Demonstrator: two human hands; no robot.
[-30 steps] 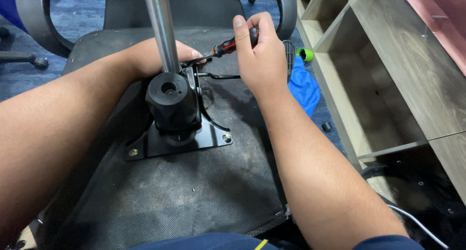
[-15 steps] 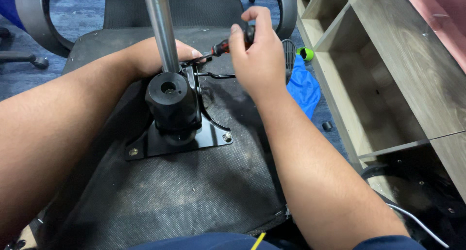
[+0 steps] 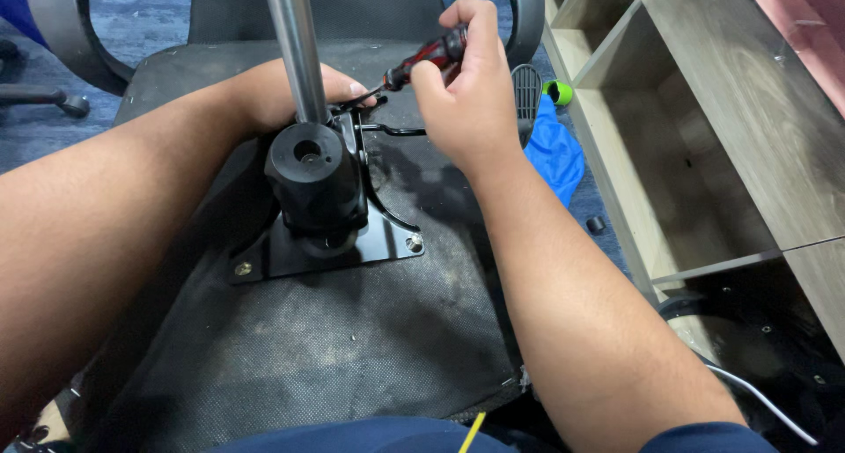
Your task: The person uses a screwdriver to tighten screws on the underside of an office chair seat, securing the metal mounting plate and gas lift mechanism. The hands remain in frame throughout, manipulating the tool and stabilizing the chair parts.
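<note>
Screwdriver work on the underside of an upturned office chair

The right hand (image 3: 471, 92) is closed round the red-and-black screwdriver (image 3: 422, 61), angling its tip down toward the far edge of the black metal bracket (image 3: 321, 206). The left hand (image 3: 290, 88) rests behind the steel post (image 3: 295, 48), apparently steadying the bracket; whether its fingers clasp anything cannot be told. The bracket sits bolted on the seat bottom (image 3: 334, 347).

I see a red-and-black screwdriver (image 3: 427, 57), a black metal bracket (image 3: 321, 215) and a shiny silver pole (image 3: 295, 48). Dark grey seat fabric (image 3: 334, 338), blue cloth (image 3: 554, 149), green cap (image 3: 558, 92), grey wood-grain shelf (image 3: 704, 118).
</note>
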